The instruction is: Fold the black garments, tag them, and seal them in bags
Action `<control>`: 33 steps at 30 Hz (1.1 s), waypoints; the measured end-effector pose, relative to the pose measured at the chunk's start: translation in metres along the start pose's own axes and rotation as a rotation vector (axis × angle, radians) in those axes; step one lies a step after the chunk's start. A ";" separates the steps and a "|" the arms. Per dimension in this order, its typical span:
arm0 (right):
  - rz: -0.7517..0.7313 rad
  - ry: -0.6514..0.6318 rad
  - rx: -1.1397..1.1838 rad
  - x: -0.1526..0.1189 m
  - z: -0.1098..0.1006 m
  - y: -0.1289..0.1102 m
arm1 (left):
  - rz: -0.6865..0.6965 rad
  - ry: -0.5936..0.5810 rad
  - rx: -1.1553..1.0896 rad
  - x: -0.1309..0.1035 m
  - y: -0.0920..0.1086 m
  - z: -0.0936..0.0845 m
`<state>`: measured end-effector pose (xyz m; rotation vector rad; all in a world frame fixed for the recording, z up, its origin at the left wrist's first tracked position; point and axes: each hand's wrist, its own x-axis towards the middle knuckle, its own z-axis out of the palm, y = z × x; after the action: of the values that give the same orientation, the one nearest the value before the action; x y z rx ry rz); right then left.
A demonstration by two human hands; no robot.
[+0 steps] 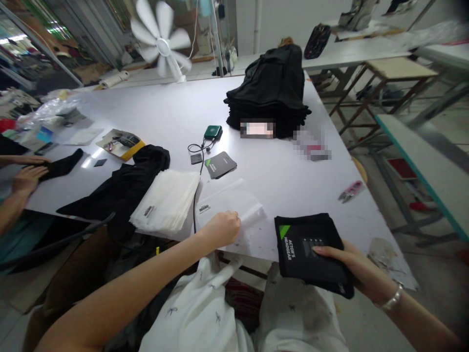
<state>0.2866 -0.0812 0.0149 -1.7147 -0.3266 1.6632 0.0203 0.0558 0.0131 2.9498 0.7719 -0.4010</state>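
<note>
My right hand grips a folded black fabric piece with a black card on top, its thumb flat on the card. The card has a green corner and reads "ACTOR'S HEADGEAR". My left hand is closed on the near edge of a clear plastic bag, which lies on the table with a small printed label. Left of it sits a stack of frosted plastic bags. Behind the bag is a small pile of black cards with a green corner.
A tall pile of black fabric stands at the back right of the white table. Pink thread snips lie near the right edge. A dark cable runs past a green case. At left, another person's hands handle black fabric.
</note>
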 end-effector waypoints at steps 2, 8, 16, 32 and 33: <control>0.007 -0.012 -0.014 0.001 -0.004 0.001 | -0.019 -0.038 -0.075 0.001 -0.007 0.000; 0.018 -0.018 -0.028 0.001 -0.005 0.002 | -0.091 -0.032 -0.367 0.006 -0.020 0.013; -0.057 -0.181 -0.018 -0.005 0.020 0.006 | -0.173 0.090 -0.431 0.008 0.003 0.019; -0.841 -0.813 -1.444 0.021 0.088 -0.042 | -0.082 -0.030 -0.839 0.023 0.003 0.022; -0.852 -0.801 -1.503 0.020 0.092 -0.042 | -0.076 -0.033 -0.861 0.022 0.003 0.022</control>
<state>0.2151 -0.0099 0.0343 -1.1139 -2.7264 1.2470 0.0353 0.0606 -0.0145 2.1092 0.7913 -0.0757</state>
